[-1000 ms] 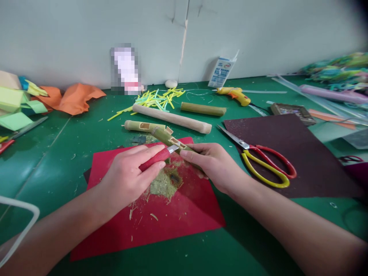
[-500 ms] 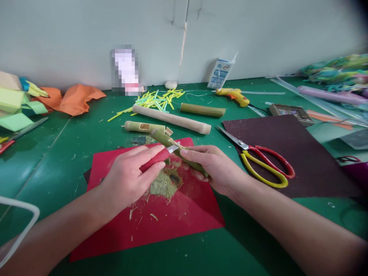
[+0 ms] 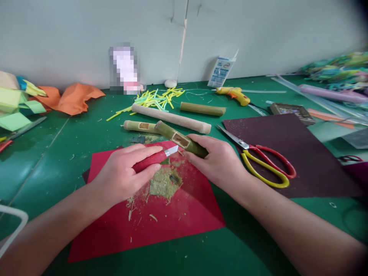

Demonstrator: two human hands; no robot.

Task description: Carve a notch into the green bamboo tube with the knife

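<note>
My left hand (image 3: pixel 126 172) is closed round the red handle of a carving knife (image 3: pixel 151 160), its short blade pointing right. In my right hand (image 3: pixel 214 157) is a green bamboo tube (image 3: pixel 168 131) with a rectangular opening cut in its side, turned up towards me. The blade tip is close to the tube's near edge; whether it touches I cannot tell. Below both hands lies a red sheet (image 3: pixel 184 214) strewn with bamboo shavings (image 3: pixel 163 184). Behind the held tube rests another bamboo piece (image 3: pixel 135 125) with a similar cut-out.
Scissors (image 3: pixel 258 157) with red and yellow handles lie on a dark sheet (image 3: pixel 276 134) at right. Farther back are a wooden rod (image 3: pixel 172 118), an uncut bamboo tube (image 3: pixel 202 109), yellow straw bits (image 3: pixel 161 99) and a yellow glue gun (image 3: pixel 234 95). Orange cloth-like material (image 3: pixel 80 97) sits at left.
The bamboo tube has rolled in my right hand, so its opening now faces me. The knife has drawn back slightly left from the tube. A loose chip by the opening no longer shows.
</note>
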